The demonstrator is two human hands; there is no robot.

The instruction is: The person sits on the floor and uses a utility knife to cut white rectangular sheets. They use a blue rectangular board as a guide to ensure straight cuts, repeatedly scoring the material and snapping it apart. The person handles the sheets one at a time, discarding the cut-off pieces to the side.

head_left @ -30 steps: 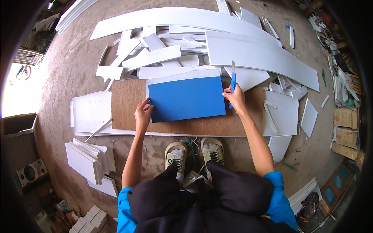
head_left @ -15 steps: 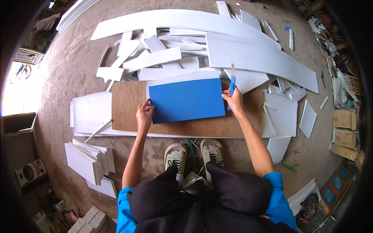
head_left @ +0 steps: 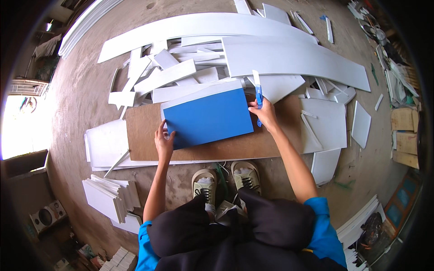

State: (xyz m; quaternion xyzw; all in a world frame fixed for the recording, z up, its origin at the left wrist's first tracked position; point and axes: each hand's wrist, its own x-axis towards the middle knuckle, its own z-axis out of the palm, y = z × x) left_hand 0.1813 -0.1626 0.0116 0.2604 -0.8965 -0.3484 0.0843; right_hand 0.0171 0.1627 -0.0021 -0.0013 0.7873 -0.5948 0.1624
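A flat blue rectangular panel [head_left: 209,118] lies slightly tilted over a brown wooden board [head_left: 140,131]. Along its far side, a strip of white sheet [head_left: 203,94] shows from under it. At the panel's left edge, my left hand [head_left: 164,141] has its fingers curled, thumb and fingertips pinching the rim. My right hand [head_left: 266,114] grips a blue utility knife [head_left: 259,95] with its blade pointing away from me. The fingertips of that same hand also touch the panel's right edge.
Long white foam-like boards [head_left: 289,56] and many offcuts [head_left: 165,76] are heaped beyond the brown board. White sheets [head_left: 323,124] stick out under it. A stack of white pieces [head_left: 108,196] stands at the left, near my shoes [head_left: 205,183]. Cardboard boxes [head_left: 404,131] line the right.
The whole view has turned a little, so the panel and boards appear more tilted and shifted left. Both hands keep their places at the panel's edges, knife still in the right.
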